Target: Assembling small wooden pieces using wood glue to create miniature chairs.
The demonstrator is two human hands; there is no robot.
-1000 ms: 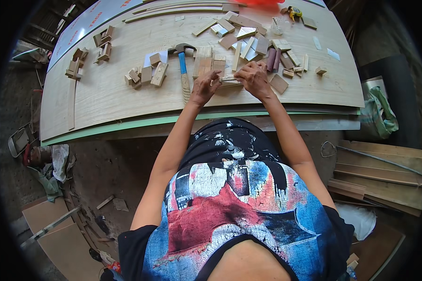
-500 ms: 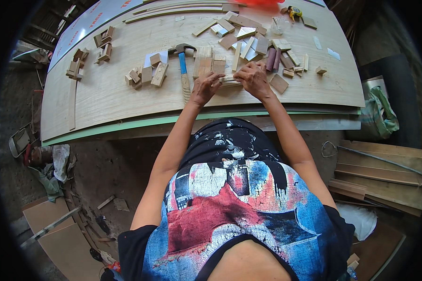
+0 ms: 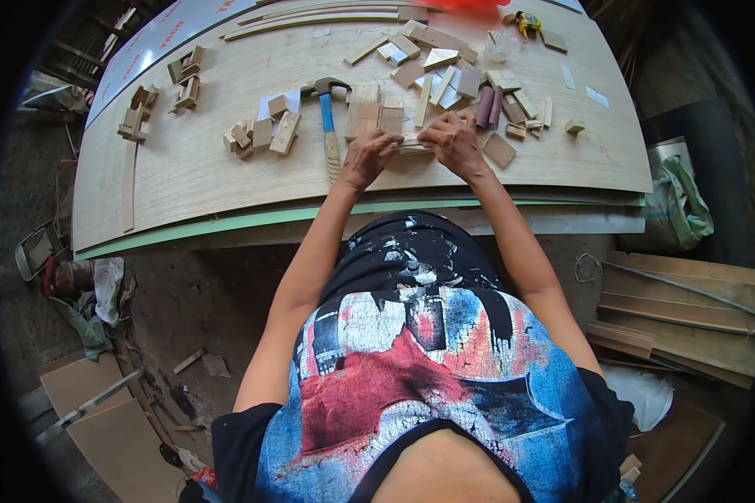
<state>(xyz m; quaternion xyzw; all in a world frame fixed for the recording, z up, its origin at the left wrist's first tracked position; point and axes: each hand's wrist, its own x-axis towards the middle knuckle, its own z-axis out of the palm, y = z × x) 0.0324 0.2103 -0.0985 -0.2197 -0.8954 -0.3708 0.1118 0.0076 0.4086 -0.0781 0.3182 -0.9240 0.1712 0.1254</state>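
Observation:
Near the front edge of the table, both my hands pinch a small pale wooden piece (image 3: 412,147) from its two ends. My left hand (image 3: 371,158) is closed at its left end, and my right hand (image 3: 453,144) is closed at the right end. My fingers cover both ends, so its full shape is hidden. Just beyond my left hand lie light wooden blocks (image 3: 364,109) set side by side. A claw hammer (image 3: 328,126) with a blue and wooden handle rests to their left. Two maroon rolls (image 3: 489,107) lie beside my right hand.
Loose offcuts (image 3: 445,60) pile up beyond my hands, with a tape measure (image 3: 528,23) farther back. Small blocks (image 3: 262,134) sit left of the hammer, and little wooden assemblies (image 3: 138,115) stand farther left. Planks (image 3: 679,314) lean low on the right. The table's front edge (image 3: 252,228) runs before me.

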